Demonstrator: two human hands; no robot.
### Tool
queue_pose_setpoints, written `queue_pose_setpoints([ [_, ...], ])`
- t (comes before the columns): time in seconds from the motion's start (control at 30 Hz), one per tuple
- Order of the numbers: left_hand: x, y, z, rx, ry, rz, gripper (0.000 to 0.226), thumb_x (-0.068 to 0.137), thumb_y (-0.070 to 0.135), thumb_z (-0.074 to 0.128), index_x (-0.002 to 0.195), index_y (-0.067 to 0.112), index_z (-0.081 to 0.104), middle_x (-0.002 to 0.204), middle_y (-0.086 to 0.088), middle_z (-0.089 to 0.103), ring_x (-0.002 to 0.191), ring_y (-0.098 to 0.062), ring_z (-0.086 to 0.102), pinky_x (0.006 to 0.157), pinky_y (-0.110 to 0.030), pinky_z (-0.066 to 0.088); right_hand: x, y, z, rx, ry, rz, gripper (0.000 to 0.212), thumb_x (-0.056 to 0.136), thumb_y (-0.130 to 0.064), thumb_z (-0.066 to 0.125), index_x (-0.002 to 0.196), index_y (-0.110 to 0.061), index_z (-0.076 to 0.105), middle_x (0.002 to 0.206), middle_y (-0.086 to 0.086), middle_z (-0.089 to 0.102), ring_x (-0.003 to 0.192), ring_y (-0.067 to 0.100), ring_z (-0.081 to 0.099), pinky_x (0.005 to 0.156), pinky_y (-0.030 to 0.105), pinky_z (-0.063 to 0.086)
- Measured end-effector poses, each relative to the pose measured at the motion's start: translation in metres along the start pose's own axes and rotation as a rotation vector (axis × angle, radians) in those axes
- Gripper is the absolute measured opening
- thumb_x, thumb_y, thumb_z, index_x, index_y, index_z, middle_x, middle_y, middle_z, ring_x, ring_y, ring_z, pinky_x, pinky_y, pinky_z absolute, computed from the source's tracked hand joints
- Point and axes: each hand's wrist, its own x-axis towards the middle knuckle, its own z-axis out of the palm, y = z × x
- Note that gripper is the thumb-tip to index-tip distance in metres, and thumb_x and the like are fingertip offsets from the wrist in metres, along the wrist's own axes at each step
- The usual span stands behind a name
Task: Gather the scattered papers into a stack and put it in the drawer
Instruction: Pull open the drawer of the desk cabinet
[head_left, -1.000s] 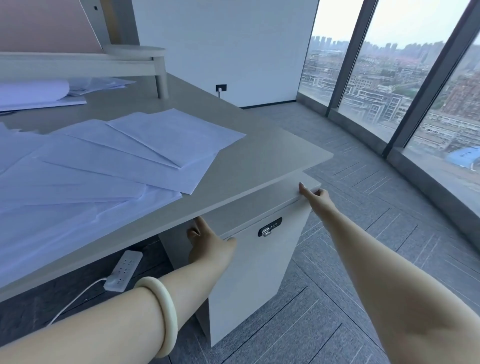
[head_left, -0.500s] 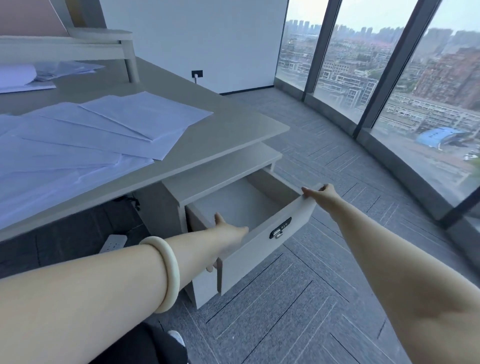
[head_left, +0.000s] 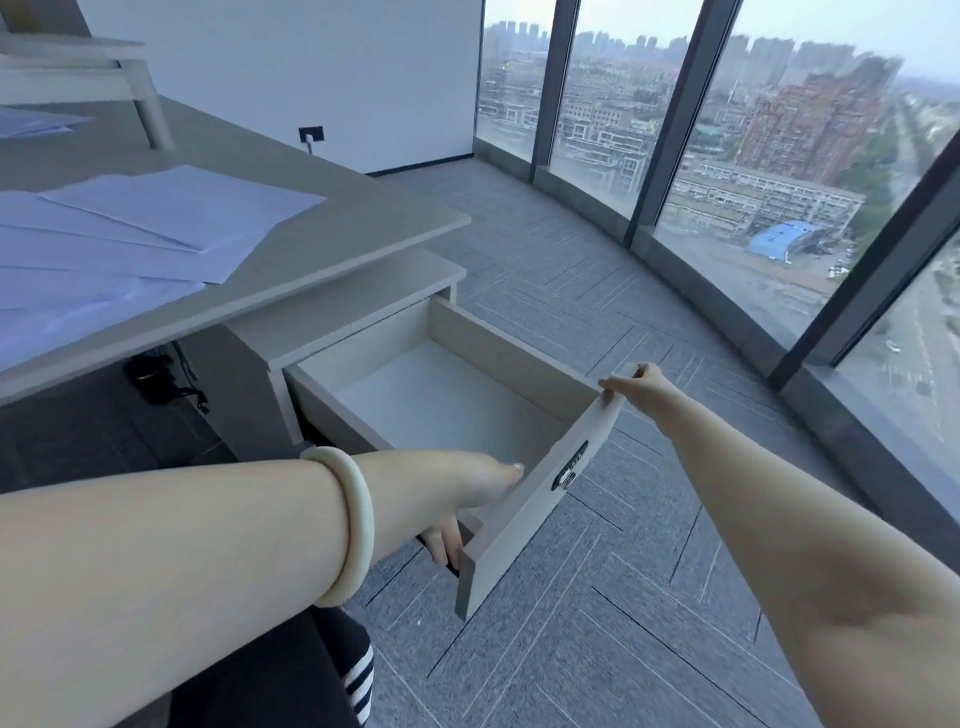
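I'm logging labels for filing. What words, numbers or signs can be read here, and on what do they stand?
No text can be read here.
papers: no legible print shows on the sheets.
lock on the drawer front: any markings are too small and blurred to read.

**Edges and Arms Hid Much of the Scene**

The papers (head_left: 130, 234) ran off the left edge of the frame, so their full spread could not be counted. The left hand (head_left: 457, 493) covered the near corner of the drawer (head_left: 530, 519), and its fingers lay partly out of sight behind the front panel. The fingertips of the right hand (head_left: 636, 387) were hidden behind the far corner. The lock (head_left: 569, 470) was too small to read. A dark object (head_left: 150, 374) under the desk (head_left: 363, 228) was too dim to identify.
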Motion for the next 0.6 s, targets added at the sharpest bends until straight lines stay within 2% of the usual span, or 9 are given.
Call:
queue_pose_setpoints([
  [0.2,-0.003,0.004,0.027,0.036,-0.018,0.008,0.070,0.096,0.057,0.023,0.151,0.015,0.012,0.157,-0.023,0.013,0.122,-0.048,0.051,0.108,-0.054,0.036,-0.007,0.017,-0.015,0.002,0.014,0.021,0.070,0.089,-0.021,0.063,0.145,-0.002,0.025,0.143,0.016,0.039,0.130,0.030,0.040,0.094,0.032,0.034],
  [0.33,-0.001,-0.002,0.025,0.002,-0.028,0.016,0.071,0.096,0.058,0.024,0.150,0.015,0.014,0.155,-0.024,0.022,0.122,-0.046,0.052,0.108,-0.053,0.036,-0.005,0.015,-0.011,-0.027,0.050,0.037,0.074,0.089,-0.018,0.062,0.147,-0.001,0.020,0.142,0.017,0.039,0.128,0.031,0.042,0.084,0.030,0.031],
  [0.43,-0.002,-0.005,0.025,-0.008,-0.036,0.024,0.070,0.096,0.058,0.025,0.150,0.015,0.019,0.153,-0.023,0.029,0.121,-0.045,0.053,0.108,-0.053,0.037,-0.004,0.011,-0.008,-0.083,0.070,0.058,0.074,0.089,-0.018,0.061,0.147,-0.001,0.018,0.128,0.018,0.045,0.115,0.031,0.048,0.080,0.031,0.035],
  [0.5,-0.005,-0.005,0.026,-0.008,-0.020,0.040,0.069,0.096,0.056,0.026,0.151,0.015,0.016,0.156,-0.022,0.022,0.122,-0.046,0.052,0.108,-0.053,0.037,-0.008,0.005,-0.007,-0.186,0.104,0.035,0.072,0.088,-0.020,0.062,0.145,-0.002,0.023,0.120,0.013,0.048,0.106,0.030,0.051,0.083,0.036,0.042],
  [0.53,-0.007,-0.004,0.026,-0.003,-0.019,0.051,0.068,0.097,0.055,0.026,0.151,0.015,0.015,0.157,-0.021,0.018,0.122,-0.046,0.051,0.108,-0.054,0.036,-0.011,0.002,-0.007,-0.262,0.127,0.005,0.069,0.087,-0.020,0.061,0.145,-0.004,0.025,0.127,0.014,0.050,0.111,0.031,0.051,0.090,0.039,0.045],
  [0.6,-0.013,0.000,0.025,0.003,-0.028,0.069,0.067,0.097,0.054,0.027,0.151,0.016,0.013,0.158,-0.019,0.014,0.122,-0.046,0.052,0.109,-0.053,0.036,-0.012,-0.003,-0.005,-0.435,0.166,-0.066,0.065,0.087,-0.014,0.056,0.145,-0.009,0.028,0.143,0.014,0.042,0.129,0.032,0.043,0.106,0.045,0.039],
])
